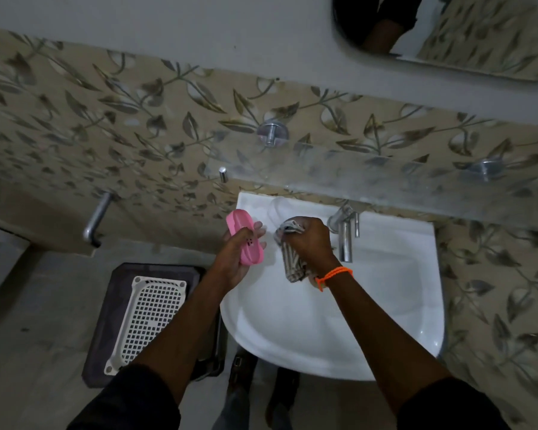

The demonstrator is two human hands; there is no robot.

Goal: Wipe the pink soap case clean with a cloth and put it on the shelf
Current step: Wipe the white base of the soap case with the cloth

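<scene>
Over the sink's [385,305] left rim, pink soap case [244,240] clasped in the left hand [233,262] — long axis up-left to down-right — just left of the cloth [292,262] bunched in the right hand [311,240], glass shelf [385,178] beyond — not yet touching.

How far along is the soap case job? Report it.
Done: both items are picked up. In hand: the left hand holds the pink oval plastic soap case over the white ceramic sink; the right hand grips the striped cloth, apart from the case. Left: wiping it, then placing it on the glass wall shelf.
</scene>
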